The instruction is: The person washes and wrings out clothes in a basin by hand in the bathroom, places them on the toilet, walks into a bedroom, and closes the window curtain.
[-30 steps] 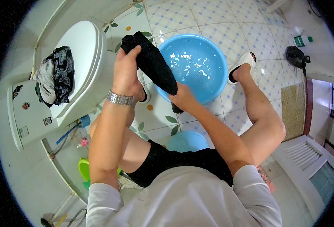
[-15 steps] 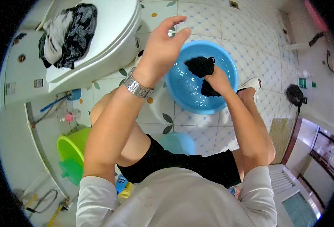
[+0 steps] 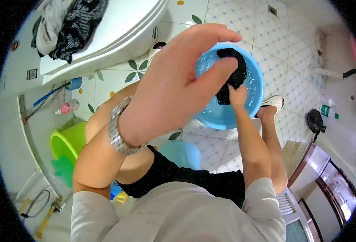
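A large blue basin [image 3: 260,82] of water stands on the tiled floor. In it my right hand [image 3: 237,96] grips a black cloth [image 3: 238,72], which is bunched and partly in the water. My left hand [image 3: 178,80], with a metal watch [image 3: 119,128] on the wrist, is raised close to the camera, fingers and thumb apart and nothing between them. It covers the left part of the basin and overlaps the cloth's edge in view.
Grey and black clothes [image 3: 71,30] lie on the white toilet lid [image 3: 121,24] at upper left. Nearby are a blue brush [image 3: 47,98], a pink bottle [image 3: 67,107] and a green bucket [image 3: 67,139]. A smaller blue basin [image 3: 182,155] and a black bag [image 3: 315,121] are on the floor.
Both hands held the black cloth at first. My left hand has let go and risen toward the camera, while my right hand has brought the cloth down into the basin. The view has shifted.
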{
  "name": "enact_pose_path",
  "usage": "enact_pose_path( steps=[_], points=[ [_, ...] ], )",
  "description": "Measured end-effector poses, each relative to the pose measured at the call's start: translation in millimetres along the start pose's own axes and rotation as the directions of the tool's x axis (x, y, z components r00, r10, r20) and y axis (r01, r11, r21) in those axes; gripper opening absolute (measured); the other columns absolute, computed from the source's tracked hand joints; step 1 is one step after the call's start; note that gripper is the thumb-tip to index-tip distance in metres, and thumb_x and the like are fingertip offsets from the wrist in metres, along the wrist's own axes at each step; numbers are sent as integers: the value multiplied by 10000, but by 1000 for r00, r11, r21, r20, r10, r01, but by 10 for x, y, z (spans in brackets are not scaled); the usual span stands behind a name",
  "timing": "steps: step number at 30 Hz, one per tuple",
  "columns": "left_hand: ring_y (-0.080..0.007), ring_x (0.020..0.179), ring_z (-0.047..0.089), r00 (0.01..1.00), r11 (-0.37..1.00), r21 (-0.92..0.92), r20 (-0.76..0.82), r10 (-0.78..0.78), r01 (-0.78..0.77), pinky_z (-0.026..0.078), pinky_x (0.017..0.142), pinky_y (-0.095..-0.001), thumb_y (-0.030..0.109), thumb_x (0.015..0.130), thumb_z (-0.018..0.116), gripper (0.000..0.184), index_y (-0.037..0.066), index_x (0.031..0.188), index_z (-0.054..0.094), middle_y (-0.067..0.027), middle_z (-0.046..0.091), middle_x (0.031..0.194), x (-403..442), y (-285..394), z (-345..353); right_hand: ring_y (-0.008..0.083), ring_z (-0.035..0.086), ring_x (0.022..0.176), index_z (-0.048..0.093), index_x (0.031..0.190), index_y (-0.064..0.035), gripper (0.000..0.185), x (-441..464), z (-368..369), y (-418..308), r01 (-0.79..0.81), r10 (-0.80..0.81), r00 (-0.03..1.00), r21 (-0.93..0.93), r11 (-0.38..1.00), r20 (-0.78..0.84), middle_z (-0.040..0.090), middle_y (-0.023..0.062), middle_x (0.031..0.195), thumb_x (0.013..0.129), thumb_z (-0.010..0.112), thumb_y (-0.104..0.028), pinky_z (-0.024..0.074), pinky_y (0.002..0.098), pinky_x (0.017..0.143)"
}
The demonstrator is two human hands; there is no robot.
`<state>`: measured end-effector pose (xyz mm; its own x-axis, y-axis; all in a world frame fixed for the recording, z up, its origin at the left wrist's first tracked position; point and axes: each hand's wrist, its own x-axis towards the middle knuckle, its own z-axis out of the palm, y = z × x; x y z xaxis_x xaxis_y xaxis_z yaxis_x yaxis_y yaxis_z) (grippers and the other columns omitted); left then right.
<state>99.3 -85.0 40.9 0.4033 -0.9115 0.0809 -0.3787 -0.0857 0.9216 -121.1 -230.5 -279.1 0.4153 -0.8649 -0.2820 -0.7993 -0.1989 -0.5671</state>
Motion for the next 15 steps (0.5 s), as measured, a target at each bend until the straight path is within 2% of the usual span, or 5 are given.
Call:
enact_pose_path(
  steps=[1, 4, 7, 8, 15],
  points=[
    [-200, 1249, 501, 998, 998, 11, 18, 55, -55, 370, 1040, -331, 68, 911, 588, 334, 24, 1242, 586, -106, 578, 1292, 0, -14, 1, 414, 605, 999, 634, 994, 40, 337, -42, 105, 71, -15, 26, 999, -278, 960, 34, 650, 198, 1066, 760, 735, -179, 483, 413, 914],
    [-267, 1271, 488, 988, 986, 122, 120, 97, -112, 368, 1050, -371, 58, 882, 581, 368, -12, 1243, 571, -158, 551, 1317, 9, -43, -22, 372, 619, 978, 636, 936, 32, 285, -73, 439, 395, 117, -147, 989, -453, 884, -32, 646, 157, 1041, 782, 709, -196, 515, 444, 876],
    [-314, 1284, 474, 977, 992, 109, 207, 45, -69, 358, 1061, -403, 80, 860, 583, 394, -30, 1238, 566, -200, 528, 1331, 41, -37, -23, 320, 637, 990, 638, 966, 21, 231, 104, 579, 505, -5, 143, 974, -616, 788, 174, 652, 135, 1048, 826, 639, -162, 533, 449, 848],
    [-330, 1288, 470, 972, 993, 105, 235, 29, -55, 355, 1064, -414, 87, 852, 584, 404, -37, 1236, 565, -214, 521, 1336, 47, -41, -9, 291, 648, 976, 655, 999, -32, 184, 160, 786, 796, 130, -5, 984, -701, 701, 178, 655, 115, 1060, 868, 566, -125, 532, 445, 845],
    [-401, 1241, 504, 935, 952, 286, 354, -1, -108, 331, 1074, -489, 147, 829, 611, 438, -14, 1235, 574, -252, 527, 1329, 143, 0, 66, 277, 626, 1015, 675, 1045, -98, 258, 456, 939, 798, 296, 152, 866, -733, 612, 477, 665, 138, 1102, 918, 463, -170, 485, 410, 864]
  ],
)
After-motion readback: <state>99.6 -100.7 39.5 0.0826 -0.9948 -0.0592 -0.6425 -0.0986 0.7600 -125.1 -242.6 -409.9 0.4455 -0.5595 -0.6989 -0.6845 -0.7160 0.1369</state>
